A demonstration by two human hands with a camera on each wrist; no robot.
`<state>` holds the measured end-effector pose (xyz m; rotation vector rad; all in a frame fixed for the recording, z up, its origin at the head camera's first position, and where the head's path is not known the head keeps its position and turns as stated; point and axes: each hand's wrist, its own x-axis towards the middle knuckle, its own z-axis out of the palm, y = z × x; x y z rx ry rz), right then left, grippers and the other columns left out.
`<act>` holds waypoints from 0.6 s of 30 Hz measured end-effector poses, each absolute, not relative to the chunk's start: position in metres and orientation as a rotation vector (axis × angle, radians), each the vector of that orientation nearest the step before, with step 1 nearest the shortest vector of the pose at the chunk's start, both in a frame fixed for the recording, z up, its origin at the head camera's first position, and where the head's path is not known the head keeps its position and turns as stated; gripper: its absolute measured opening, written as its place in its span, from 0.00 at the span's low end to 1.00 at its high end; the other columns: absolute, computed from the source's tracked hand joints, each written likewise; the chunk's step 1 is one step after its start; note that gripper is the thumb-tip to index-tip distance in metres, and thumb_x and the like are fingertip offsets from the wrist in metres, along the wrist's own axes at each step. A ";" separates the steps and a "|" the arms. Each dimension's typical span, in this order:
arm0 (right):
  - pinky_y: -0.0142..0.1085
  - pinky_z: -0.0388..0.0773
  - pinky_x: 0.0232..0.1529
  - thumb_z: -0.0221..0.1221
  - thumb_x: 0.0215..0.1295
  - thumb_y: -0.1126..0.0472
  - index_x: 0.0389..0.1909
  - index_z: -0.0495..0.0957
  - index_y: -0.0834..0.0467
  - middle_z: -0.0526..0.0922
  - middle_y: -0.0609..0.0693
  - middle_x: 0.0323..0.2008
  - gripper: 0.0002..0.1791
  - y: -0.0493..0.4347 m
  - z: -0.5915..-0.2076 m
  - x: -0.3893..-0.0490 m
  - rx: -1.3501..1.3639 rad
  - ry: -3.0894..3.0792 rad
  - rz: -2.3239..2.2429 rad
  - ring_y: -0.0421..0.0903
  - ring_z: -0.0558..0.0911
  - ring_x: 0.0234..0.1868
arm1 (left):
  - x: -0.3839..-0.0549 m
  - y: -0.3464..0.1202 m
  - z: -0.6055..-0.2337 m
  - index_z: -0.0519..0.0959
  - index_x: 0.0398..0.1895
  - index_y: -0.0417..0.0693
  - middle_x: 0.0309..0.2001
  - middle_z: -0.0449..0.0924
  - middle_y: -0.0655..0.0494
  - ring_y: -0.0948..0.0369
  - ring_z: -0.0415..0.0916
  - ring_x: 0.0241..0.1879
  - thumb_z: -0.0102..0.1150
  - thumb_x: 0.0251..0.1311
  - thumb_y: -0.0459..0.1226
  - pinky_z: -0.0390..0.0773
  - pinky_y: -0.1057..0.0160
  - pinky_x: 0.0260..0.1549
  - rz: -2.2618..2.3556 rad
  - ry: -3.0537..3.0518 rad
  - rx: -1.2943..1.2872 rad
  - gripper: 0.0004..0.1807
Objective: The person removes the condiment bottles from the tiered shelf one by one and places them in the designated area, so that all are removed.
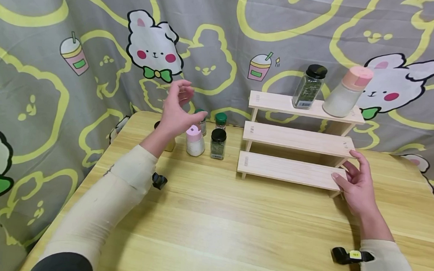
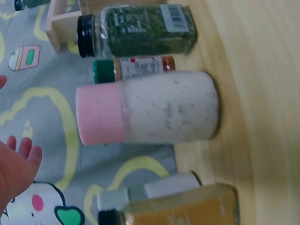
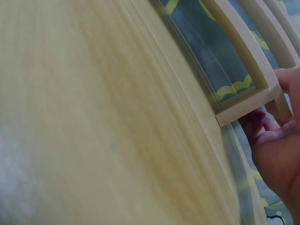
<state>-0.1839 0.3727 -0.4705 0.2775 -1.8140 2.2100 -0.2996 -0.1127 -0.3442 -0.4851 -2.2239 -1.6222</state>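
Observation:
Over a group of spice jars my left hand (image 1: 179, 109) hovers with thumb and fingers spread apart, holding nothing. Nearest below it stands a pink-capped shaker (image 1: 195, 144) of white contents, seen large in the left wrist view (image 2: 168, 108). Beside that is a black-capped jar of green herbs (image 1: 218, 145). My right hand (image 1: 357, 183) grips the right end of a three-tier wooden rack (image 1: 294, 139), thumb on the lowest shelf, fingers around the side. On its top shelf stand another black-capped herb jar (image 1: 308, 88) and a larger pink-capped bottle (image 1: 346, 94).
Behind the near jars are two green-capped jars (image 1: 221, 120), one partly covered by my left hand. A black-capped jar with yellow-brown contents (image 2: 183, 208) sits to the left, half hidden by my wrist. A patterned curtain (image 1: 218, 9) hangs at the table's (image 1: 233, 233) back edge.

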 end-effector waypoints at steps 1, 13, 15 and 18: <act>0.30 0.83 0.37 0.49 0.61 0.88 0.72 0.59 0.51 0.78 0.54 0.58 0.43 0.373 -0.471 -0.184 0.279 -1.813 2.211 0.42 0.83 0.46 | -0.300 -0.110 -0.342 0.63 0.63 0.48 0.55 0.69 0.49 0.59 0.69 0.58 0.77 0.45 0.29 0.67 0.65 0.62 -1.628 -2.229 -0.487 0.42; 0.31 0.83 0.37 0.48 0.62 0.88 0.73 0.59 0.52 0.78 0.53 0.57 0.43 0.373 -0.470 -0.183 0.274 -1.810 2.214 0.42 0.83 0.46 | -0.308 -0.074 -0.326 0.63 0.63 0.41 0.53 0.70 0.49 0.50 0.70 0.58 0.77 0.45 0.28 0.69 0.60 0.62 -1.677 -2.171 -0.586 0.43; 0.31 0.83 0.37 0.48 0.62 0.88 0.73 0.59 0.52 0.78 0.54 0.57 0.43 0.373 -0.470 -0.183 0.272 -1.807 2.216 0.42 0.83 0.46 | -0.313 -0.069 -0.328 0.63 0.64 0.42 0.54 0.70 0.49 0.50 0.70 0.58 0.78 0.45 0.30 0.70 0.62 0.61 -1.673 -2.177 -0.592 0.44; 0.31 0.83 0.37 0.49 0.62 0.88 0.73 0.59 0.52 0.78 0.54 0.57 0.43 0.373 -0.470 -0.183 0.269 -1.818 2.207 0.42 0.83 0.46 | -0.315 -0.061 -0.325 0.62 0.65 0.44 0.56 0.69 0.47 0.51 0.69 0.59 0.79 0.46 0.32 0.70 0.64 0.60 -1.683 -2.202 -0.583 0.44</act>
